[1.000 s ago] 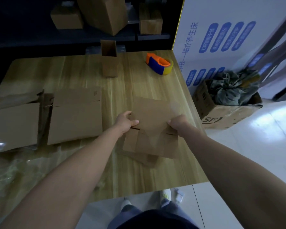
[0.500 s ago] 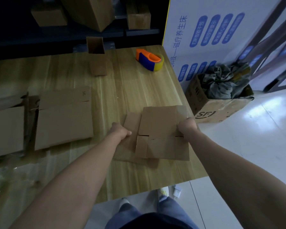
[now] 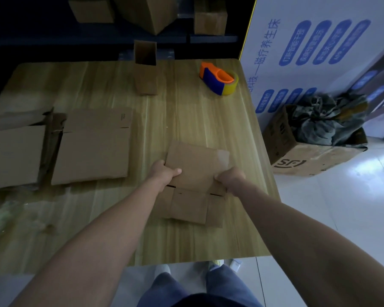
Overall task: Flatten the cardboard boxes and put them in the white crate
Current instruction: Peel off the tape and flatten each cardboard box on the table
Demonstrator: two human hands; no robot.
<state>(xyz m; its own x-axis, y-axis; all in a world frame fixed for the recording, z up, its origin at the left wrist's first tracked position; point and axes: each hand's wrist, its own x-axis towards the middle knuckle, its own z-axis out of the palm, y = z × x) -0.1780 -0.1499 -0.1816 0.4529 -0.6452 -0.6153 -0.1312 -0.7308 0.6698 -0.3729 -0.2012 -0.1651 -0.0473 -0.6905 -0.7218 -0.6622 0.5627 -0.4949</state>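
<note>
I see both arms stretched forward, my left hand (image 3: 164,171) and right hand (image 3: 230,177) each in a closed grip on opposite edges of the flattened cardboard box (image 3: 194,173), lying on the surface (image 3: 186,111) nearer me than the tape dispenser (image 3: 217,79).

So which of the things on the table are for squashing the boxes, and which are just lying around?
For the job:
- small flattened box, gripped by the left hand and right hand
- flattened boxes lying on the left
- little open box standing at the back

Just lying about:
- orange tape dispenser
- floor box stuffed with cloth
- shelf boxes
</note>
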